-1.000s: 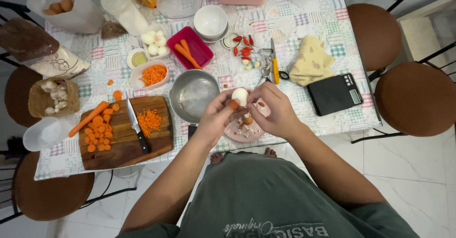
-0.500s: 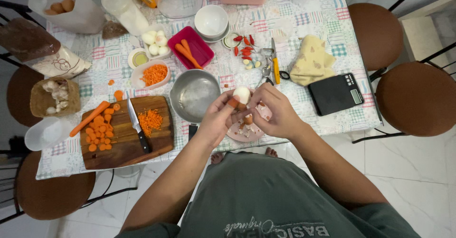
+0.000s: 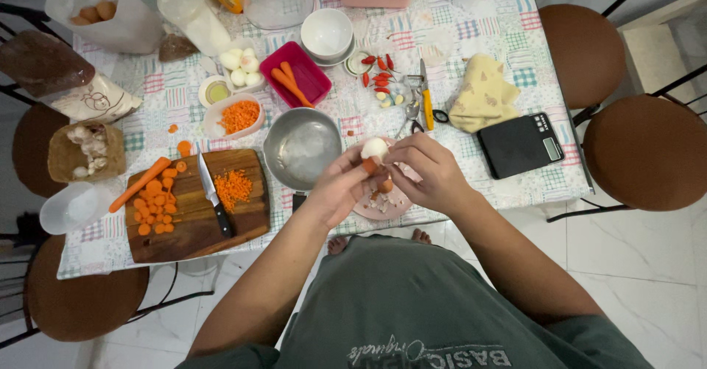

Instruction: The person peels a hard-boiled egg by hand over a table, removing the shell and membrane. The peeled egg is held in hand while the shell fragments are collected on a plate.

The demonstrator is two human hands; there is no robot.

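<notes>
Both hands grip one half-peeled egg (image 3: 374, 150): left hand (image 3: 340, 186) cradling, right hand (image 3: 427, 169) pinching. It's above the pink plate (image 3: 383, 207), just right of the steel pan (image 3: 302, 148).

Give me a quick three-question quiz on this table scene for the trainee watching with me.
1. True or false: the knife lies on the wooden cutting board.
2. What do the left hand and right hand hold between them? A) a carrot B) a partly peeled egg C) a chilli
3. What lies directly under the hands?

Key
1. True; its blade lies between the carrot slices and the grated carrot.
2. B; white shows on top, brown shell lower down.
3. A pink plate with bits of shell, beside the empty metal bowl.
</notes>
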